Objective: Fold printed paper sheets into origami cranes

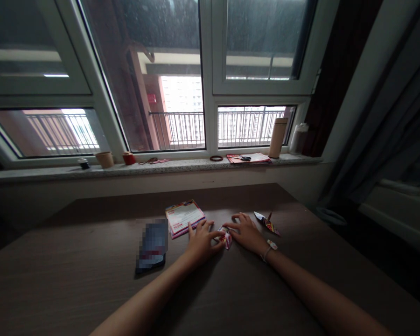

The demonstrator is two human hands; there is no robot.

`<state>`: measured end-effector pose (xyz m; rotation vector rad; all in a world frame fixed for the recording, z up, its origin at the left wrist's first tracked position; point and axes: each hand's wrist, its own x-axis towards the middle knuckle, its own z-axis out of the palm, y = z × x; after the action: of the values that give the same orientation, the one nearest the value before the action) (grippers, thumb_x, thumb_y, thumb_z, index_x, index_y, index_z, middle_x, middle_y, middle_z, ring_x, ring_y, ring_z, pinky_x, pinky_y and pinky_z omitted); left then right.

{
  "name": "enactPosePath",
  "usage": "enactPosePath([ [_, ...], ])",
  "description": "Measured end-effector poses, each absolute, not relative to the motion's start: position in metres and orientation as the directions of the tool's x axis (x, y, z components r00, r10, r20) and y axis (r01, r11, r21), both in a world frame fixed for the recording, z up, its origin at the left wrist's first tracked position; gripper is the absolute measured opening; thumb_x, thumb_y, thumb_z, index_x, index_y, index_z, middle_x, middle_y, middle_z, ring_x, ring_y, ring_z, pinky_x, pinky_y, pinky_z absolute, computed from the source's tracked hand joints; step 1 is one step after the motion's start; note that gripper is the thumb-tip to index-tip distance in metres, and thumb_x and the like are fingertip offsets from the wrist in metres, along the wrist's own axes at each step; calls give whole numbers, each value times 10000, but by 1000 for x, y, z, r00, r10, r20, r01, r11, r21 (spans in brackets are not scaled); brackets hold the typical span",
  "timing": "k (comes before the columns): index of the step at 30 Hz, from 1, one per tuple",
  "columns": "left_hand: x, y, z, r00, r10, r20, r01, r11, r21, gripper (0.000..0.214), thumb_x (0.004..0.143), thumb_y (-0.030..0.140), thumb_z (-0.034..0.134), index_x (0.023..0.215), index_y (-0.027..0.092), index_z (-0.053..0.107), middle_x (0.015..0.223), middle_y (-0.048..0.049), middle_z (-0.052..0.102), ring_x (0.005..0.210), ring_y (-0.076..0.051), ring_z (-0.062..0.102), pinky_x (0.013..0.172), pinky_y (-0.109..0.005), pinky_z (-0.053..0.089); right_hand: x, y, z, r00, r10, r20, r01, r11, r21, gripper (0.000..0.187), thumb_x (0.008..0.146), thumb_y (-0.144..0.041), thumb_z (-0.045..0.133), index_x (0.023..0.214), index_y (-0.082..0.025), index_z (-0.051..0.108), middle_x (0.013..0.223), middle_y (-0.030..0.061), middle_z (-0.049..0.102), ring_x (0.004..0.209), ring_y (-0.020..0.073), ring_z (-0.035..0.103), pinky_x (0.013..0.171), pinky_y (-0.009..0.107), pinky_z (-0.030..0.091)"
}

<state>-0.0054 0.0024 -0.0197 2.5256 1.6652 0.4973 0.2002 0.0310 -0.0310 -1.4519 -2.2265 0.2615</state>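
Note:
A small folded piece of printed paper (226, 238), red, pink and white, lies on the table between my hands. My left hand (203, 241) has its thumb and index finger at the paper's left side, holding it down. Its other fingers reach forward to the edge of a stack of printed sheets (184, 217). From the right, my right hand (248, 232) grips the same paper with thumb and index finger, its other fingers bent above the tabletop. A bracelet (269, 249) circles my right wrist. Beyond that hand lies another folded printed paper (268, 224) with a pointed shape.
A dark phone (152, 245), partly pixelated, rests left of the stack on the brown table (73, 270). The windowsill (192, 165) bears a paper cup (105, 159), a red thread spool (129, 158), scissors (245, 158) on papers, a tan bottle (277, 137) and a pale bottle (298, 138).

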Motion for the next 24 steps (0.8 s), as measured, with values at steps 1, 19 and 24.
enactPosePath([
  [1,-5,2,-19,357,906,226,882,-407,238,296,825,524,609,1105,446,663,1385,-22,489,1332,-350,330,1035,-750,10,200,30,-31,-332,902,275,818,421,-392,305,895,-350,533,1175,-413,637,1281,41,495,1288,263,332,1089,467,268],
  [19,-8,3,-24,351,897,270,877,-416,240,363,803,493,644,1162,443,623,1371,-32,489,1315,-335,350,1045,-738,35,204,29,-33,-338,853,398,744,501,-442,162,840,-302,635,961,-310,742,1102,53,578,1144,236,455,1003,398,366],
  [24,-7,5,-25,353,891,284,880,-420,223,347,810,510,633,1148,430,634,1382,-48,481,1321,-336,349,1038,-747,19,202,24,-27,-306,878,369,753,460,-470,171,844,-375,622,916,-285,748,1088,55,583,1119,237,469,987,394,370],
])
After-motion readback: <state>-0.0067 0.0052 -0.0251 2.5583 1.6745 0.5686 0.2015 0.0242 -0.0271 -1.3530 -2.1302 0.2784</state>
